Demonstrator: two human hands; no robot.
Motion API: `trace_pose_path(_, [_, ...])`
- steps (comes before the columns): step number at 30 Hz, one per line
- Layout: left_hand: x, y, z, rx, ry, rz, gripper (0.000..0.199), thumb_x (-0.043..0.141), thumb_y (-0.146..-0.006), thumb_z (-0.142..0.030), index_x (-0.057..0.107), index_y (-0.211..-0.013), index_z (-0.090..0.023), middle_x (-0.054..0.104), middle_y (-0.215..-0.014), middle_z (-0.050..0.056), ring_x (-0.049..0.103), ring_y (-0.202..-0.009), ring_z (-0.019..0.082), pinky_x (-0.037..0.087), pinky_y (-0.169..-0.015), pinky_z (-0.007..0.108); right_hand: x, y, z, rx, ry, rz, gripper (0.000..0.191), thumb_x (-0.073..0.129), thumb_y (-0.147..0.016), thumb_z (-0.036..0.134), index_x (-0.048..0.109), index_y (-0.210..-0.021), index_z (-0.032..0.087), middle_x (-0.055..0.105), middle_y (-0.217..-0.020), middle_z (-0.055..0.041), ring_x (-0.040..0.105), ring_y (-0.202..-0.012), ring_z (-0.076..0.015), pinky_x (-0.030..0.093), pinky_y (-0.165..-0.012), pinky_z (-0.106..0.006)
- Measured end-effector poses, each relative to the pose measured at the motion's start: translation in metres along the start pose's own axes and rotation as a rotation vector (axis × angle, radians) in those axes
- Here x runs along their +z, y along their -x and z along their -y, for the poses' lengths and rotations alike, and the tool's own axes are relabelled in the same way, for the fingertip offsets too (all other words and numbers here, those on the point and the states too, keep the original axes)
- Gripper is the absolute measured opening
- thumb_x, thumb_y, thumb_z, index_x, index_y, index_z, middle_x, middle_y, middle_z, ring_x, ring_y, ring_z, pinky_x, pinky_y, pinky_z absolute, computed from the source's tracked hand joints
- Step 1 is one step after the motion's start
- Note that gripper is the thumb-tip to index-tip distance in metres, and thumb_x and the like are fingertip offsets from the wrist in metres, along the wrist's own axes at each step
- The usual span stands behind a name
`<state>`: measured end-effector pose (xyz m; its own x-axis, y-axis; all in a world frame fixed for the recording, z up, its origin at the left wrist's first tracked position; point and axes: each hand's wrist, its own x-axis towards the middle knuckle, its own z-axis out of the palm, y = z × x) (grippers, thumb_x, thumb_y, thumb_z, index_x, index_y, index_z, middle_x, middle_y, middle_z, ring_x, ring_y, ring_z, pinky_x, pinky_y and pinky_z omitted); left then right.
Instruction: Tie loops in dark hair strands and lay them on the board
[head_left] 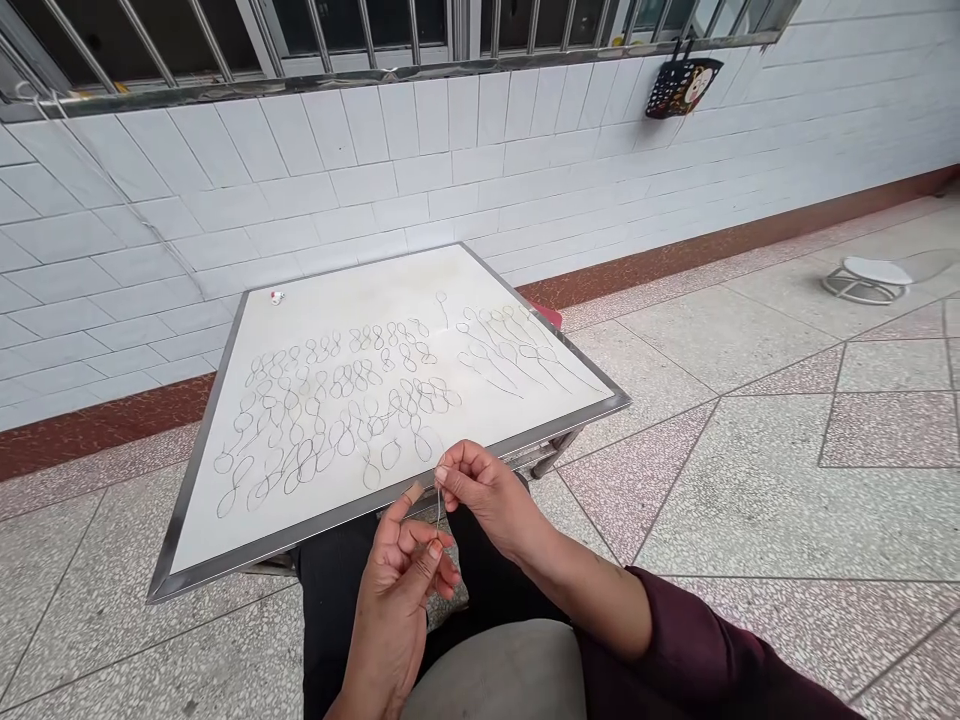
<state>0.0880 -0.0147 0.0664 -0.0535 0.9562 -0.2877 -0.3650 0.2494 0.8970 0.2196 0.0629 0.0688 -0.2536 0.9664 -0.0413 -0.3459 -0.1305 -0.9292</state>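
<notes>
One thin, pale strand (439,510) runs nearly straight between your two hands in the head view, over your lap beside the near edge of the table (360,290). Your right hand (486,492) pinches its upper end, thumb and fingertip together; your left hand (400,575) pinches the lower end with the thumb, its index finger, banded with tan tape (415,492), standing apart. Before you, the smooth white top, rimmed in grey metal, bears rows of fine, wiry figure-eight loops (361,375) and, rightward, long-tailed single loops (510,352).
</notes>
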Motion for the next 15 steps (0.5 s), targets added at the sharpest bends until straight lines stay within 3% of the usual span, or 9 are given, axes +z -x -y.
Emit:
trace_pose_path(10, [0.000, 0.006, 0.011, -0.072, -0.050, 0.029, 0.065, 0.079, -0.079, -0.038, 0.052, -0.137, -0.021, 0.067, -0.082, 0.002, 0.059, -0.059, 0.012, 0.042, -0.051, 0.024, -0.014, -0.009, -0.004, -0.066, -0.015, -0.083, 0.031, 0.076, -0.080, 0.045, 0.059, -0.079, 0.020, 0.058, -0.064, 0.0047, 0.051, -0.056, -0.0104, 0.041, -0.060, -0.026])
trace_pose_path(15, [-0.015, 0.006, 0.027, -0.108, -0.097, 0.065, 0.067, 0.079, -0.078, -0.042, 0.052, -0.136, -0.020, 0.066, -0.080, 0.001, 0.060, -0.059, 0.014, 0.043, -0.052, 0.026, -0.016, -0.010, -0.011, -0.055, -0.001, -0.091, 0.029, 0.075, -0.080, 0.044, 0.059, -0.079, 0.019, 0.058, -0.063, 0.0046, 0.051, -0.056, -0.0106, 0.040, -0.060, -0.026])
